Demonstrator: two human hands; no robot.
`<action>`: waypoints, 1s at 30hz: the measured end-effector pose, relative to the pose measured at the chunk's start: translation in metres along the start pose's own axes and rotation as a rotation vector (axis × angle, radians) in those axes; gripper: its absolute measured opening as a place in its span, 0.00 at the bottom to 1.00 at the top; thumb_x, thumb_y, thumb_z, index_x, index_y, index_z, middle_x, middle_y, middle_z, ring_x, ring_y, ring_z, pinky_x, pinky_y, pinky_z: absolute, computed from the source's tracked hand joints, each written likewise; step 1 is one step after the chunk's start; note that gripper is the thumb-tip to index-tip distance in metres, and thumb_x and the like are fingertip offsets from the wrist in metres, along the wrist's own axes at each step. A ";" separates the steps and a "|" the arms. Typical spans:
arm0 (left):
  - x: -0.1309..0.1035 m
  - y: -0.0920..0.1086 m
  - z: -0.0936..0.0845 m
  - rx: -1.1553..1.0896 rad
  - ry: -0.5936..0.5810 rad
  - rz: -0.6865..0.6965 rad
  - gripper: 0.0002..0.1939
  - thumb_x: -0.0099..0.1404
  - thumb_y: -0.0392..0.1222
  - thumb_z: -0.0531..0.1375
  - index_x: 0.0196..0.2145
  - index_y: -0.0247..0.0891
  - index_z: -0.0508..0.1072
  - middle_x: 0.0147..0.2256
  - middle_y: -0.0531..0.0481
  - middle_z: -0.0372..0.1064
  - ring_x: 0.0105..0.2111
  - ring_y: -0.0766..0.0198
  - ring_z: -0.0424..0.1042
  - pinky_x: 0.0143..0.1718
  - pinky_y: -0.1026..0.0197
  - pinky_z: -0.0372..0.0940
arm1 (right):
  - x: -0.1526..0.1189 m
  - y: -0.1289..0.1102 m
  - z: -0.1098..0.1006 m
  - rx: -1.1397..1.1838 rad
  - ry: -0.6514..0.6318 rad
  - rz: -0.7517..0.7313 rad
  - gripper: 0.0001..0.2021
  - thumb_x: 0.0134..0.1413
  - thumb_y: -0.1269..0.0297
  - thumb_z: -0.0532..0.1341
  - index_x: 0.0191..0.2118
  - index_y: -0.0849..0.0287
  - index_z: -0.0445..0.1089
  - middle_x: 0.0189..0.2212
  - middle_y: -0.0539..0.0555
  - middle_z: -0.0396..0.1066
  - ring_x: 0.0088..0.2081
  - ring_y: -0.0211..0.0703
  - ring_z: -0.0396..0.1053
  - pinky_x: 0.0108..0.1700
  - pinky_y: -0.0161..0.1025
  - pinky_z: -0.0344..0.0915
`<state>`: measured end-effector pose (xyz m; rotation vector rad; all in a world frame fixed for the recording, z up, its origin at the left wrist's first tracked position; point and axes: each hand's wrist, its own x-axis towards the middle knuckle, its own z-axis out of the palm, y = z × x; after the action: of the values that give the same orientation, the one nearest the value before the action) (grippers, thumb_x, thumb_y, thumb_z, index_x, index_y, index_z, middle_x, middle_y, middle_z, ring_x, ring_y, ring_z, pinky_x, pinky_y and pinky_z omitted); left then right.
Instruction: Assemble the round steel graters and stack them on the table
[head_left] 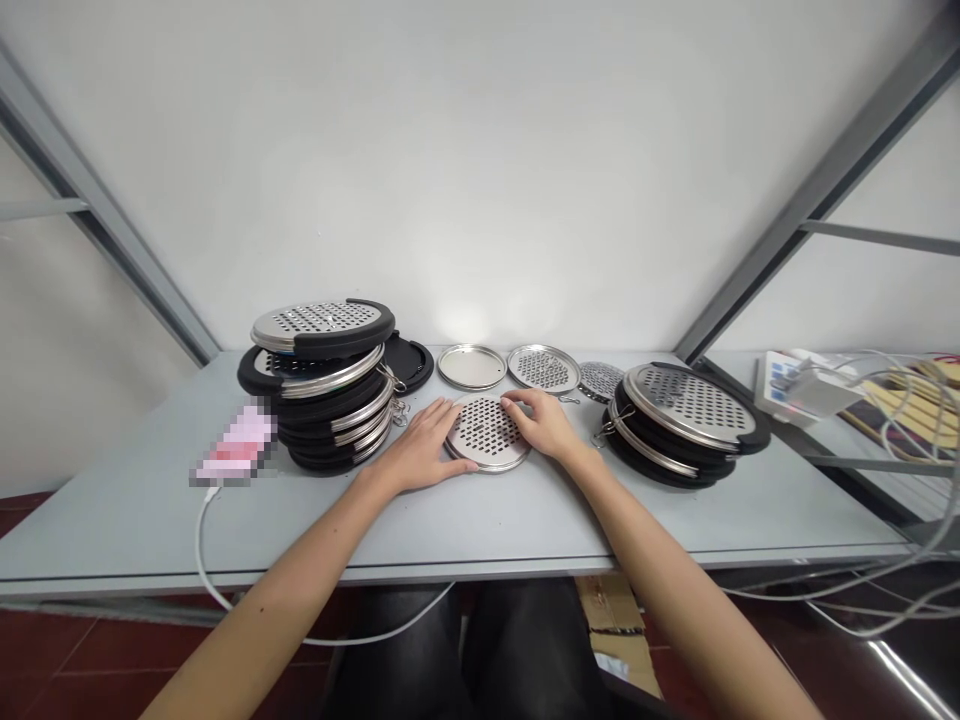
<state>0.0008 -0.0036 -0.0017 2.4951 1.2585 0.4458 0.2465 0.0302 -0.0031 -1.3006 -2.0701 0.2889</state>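
A round metal grater plate (486, 428) with rows of dark holes lies flat on the grey table in front of me. My left hand (429, 448) grips its left side, with the thumb along the front rim. On the opposite edge, my right hand (547, 425) has bent fingers on the rim and upper face. Behind it are a plain metal disc (471, 367), a perforated metal disc (544, 369) and a darker perforated disc (600, 380), partly hidden. The undersides of both hands are out of sight.
Stacked round graters with black rims stand at left (322, 320) and right (686, 405), with wire clasps. A black round part (409, 362) sits behind the left stack. A phone-like blurred object (236, 447) trails a white cable. A power strip (784, 385) with cables lies far right.
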 end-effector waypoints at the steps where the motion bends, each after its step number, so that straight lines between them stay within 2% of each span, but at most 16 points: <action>1: 0.000 -0.001 0.000 -0.007 0.012 0.017 0.47 0.60 0.66 0.58 0.67 0.36 0.48 0.67 0.37 0.45 0.68 0.47 0.42 0.66 0.45 0.45 | 0.000 0.000 -0.001 0.003 0.007 0.013 0.16 0.63 0.56 0.53 0.42 0.57 0.76 0.40 0.57 0.77 0.43 0.51 0.73 0.47 0.45 0.65; 5: 0.001 -0.002 0.003 -0.027 0.041 0.037 0.48 0.58 0.65 0.60 0.66 0.35 0.51 0.66 0.36 0.47 0.67 0.46 0.44 0.66 0.45 0.46 | 0.000 0.001 -0.001 0.009 0.020 0.041 0.16 0.62 0.56 0.54 0.41 0.57 0.76 0.39 0.56 0.78 0.42 0.51 0.74 0.45 0.44 0.66; 14: 0.001 0.000 0.004 -0.019 -0.002 -0.022 0.55 0.54 0.69 0.61 0.67 0.33 0.47 0.68 0.34 0.41 0.68 0.45 0.40 0.66 0.45 0.44 | -0.002 -0.003 -0.003 0.013 0.012 0.057 0.16 0.62 0.55 0.54 0.39 0.56 0.77 0.36 0.55 0.79 0.37 0.48 0.75 0.41 0.42 0.66; 17: 0.001 -0.002 0.004 -0.032 0.009 -0.009 0.53 0.55 0.67 0.61 0.67 0.37 0.47 0.68 0.37 0.41 0.68 0.46 0.40 0.66 0.45 0.44 | -0.001 -0.001 -0.004 0.003 0.013 0.050 0.15 0.62 0.56 0.54 0.40 0.57 0.77 0.37 0.55 0.78 0.38 0.49 0.74 0.42 0.42 0.66; 20: 0.003 -0.003 0.004 -0.023 0.067 0.021 0.48 0.58 0.63 0.62 0.67 0.38 0.49 0.67 0.39 0.46 0.67 0.47 0.43 0.66 0.45 0.45 | 0.000 0.003 -0.004 -0.036 0.033 0.048 0.15 0.61 0.57 0.55 0.40 0.57 0.76 0.38 0.57 0.78 0.41 0.51 0.73 0.46 0.45 0.65; 25: 0.004 0.000 0.002 0.004 0.163 0.049 0.38 0.65 0.59 0.56 0.65 0.36 0.55 0.65 0.38 0.51 0.66 0.49 0.49 0.66 0.47 0.47 | 0.000 0.007 -0.005 -0.072 0.047 0.096 0.13 0.60 0.59 0.55 0.39 0.57 0.76 0.37 0.56 0.78 0.42 0.52 0.72 0.47 0.46 0.64; 30: 0.002 0.002 0.005 0.004 0.117 0.025 0.38 0.66 0.60 0.54 0.65 0.33 0.54 0.66 0.37 0.49 0.67 0.49 0.47 0.66 0.48 0.47 | 0.000 0.007 -0.004 -0.080 0.046 0.077 0.13 0.60 0.59 0.55 0.39 0.57 0.75 0.38 0.56 0.77 0.43 0.51 0.71 0.49 0.46 0.62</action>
<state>0.0053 -0.0036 -0.0047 2.5229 1.2735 0.6042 0.2545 0.0328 -0.0038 -1.4236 -2.0146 0.2105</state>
